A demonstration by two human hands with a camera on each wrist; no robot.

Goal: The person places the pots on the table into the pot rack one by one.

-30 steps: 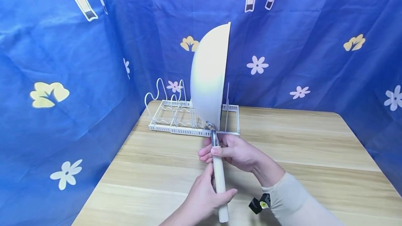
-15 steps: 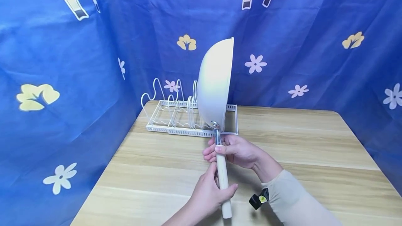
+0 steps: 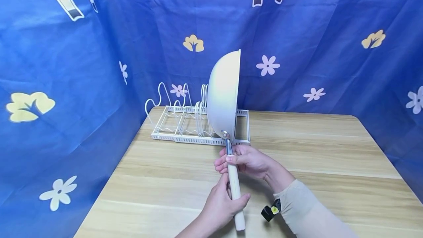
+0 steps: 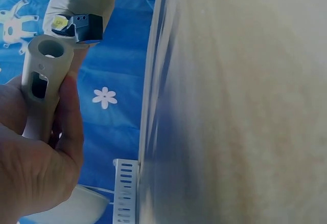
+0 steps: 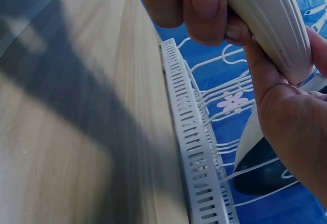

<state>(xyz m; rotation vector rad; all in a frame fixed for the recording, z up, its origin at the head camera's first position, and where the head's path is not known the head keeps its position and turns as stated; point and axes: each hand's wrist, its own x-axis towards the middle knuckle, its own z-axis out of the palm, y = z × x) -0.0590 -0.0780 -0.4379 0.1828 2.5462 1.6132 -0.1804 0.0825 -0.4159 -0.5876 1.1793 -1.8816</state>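
Observation:
A deep white frying pan (image 3: 223, 94) stands on edge among the wires of a white pan rack (image 3: 198, 139), its open side facing right. Its dark inside (image 5: 255, 170) shows behind a wire in the right wrist view. Whether the pan's lower edge touches the rack's base, I cannot tell. The pale handle (image 3: 234, 183) slopes down toward me from a metal bracket (image 3: 228, 146). Around the handle's lower part my left hand (image 3: 221, 203) curls, thumb over the top. Higher up, by the bracket, my right hand (image 3: 248, 162) pinches the handle, thumb above and fingers beneath.
The rack's left side carries several wire dividers (image 3: 181, 111). It stands near the back of the wooden table (image 3: 304, 150). A blue patterned curtain (image 3: 297, 47) hangs behind and on both sides. A small black camera (image 3: 271, 211) sits by the right sleeve (image 3: 307, 208).
The pan has come down and tilted more upright, its top edge lower against the curtain. Several dividers left of it have come into sight. Both hands keep their hold on the handle.

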